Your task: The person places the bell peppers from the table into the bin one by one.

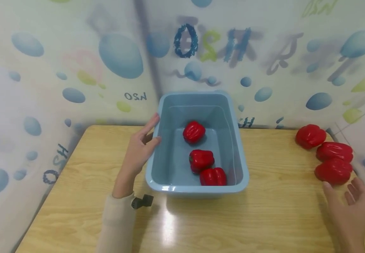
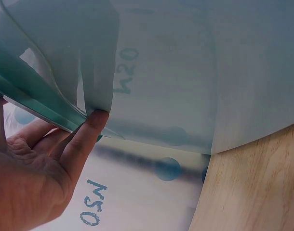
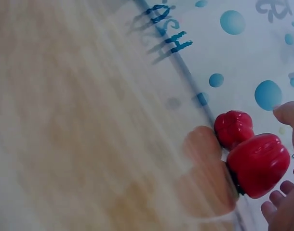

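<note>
A light blue plastic basin point(image 1: 198, 189) stands on the table with three red bell peppers inside: one toward the back point(image 1: 194, 132), the others together near the front right. My left hand point(image 1: 138, 147) holds the basin's left rim; in the left wrist view its fingers point(image 2: 86, 137) lie against the outer wall point(image 2: 171, 77). Three more red bell peppers point(image 1: 333, 171) sit grouped at the table's right edge. Just in front of the nearest of them is my right hand point(image 1: 350, 211), fingers spread and nothing in it. The right wrist view shows its thumb and fingertips beside a pepper point(image 3: 259, 166).
The wooden table point(image 1: 274, 218) meets a patterned wall covering point(image 1: 264, 63) with blue bubbles and letters at the back. The covering also runs along the left and right sides. A small black device point(image 1: 142, 201) is at the left cuff.
</note>
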### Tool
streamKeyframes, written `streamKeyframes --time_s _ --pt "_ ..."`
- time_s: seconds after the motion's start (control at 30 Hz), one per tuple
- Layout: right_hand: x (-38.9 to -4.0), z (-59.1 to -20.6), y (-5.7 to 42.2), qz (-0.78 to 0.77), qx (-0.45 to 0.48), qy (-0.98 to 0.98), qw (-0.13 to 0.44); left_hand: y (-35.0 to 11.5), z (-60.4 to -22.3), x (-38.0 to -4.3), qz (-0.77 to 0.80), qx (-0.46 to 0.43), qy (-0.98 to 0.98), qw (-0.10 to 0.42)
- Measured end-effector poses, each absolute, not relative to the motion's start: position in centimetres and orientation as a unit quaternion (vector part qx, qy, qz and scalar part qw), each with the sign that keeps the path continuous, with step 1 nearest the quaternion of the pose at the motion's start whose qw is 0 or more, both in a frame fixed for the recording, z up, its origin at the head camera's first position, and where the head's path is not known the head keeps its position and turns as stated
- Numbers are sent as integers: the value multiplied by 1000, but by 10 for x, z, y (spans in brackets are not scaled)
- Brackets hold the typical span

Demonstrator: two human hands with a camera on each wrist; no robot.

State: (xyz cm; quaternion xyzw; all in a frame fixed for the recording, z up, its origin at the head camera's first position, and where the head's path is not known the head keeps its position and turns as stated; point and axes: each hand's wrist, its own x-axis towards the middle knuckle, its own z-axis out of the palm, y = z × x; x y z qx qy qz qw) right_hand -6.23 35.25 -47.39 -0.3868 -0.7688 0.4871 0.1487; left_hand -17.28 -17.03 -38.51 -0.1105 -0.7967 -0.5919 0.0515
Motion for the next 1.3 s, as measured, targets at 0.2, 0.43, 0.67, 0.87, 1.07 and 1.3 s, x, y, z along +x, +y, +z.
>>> streamKeyframes --time_s 0.2,0.43,0.67,0.87,1.07,1.3 --pt "-71 -483 361 500 -408 -755 117 -171 -384 -173 -590 -110 -798 49" --pt "-83 -492 360 491 -402 -756 161 -172 -385 -173 -588 -107 -800 46" --pt "-97 -493 363 502 -393 -750 175 -172 -387 -174 -590 -114 -798 46" --pt "-102 -492 364 499 -383 -755 188 -171 -386 -175 -592 -116 -796 46" --pt "-112 -490 354 508 -385 -747 189 -172 -385 -173 -592 -107 -798 43" --pt "-130 -495 345 502 -376 -746 222 -171 -385 -174 -598 -107 -793 41"
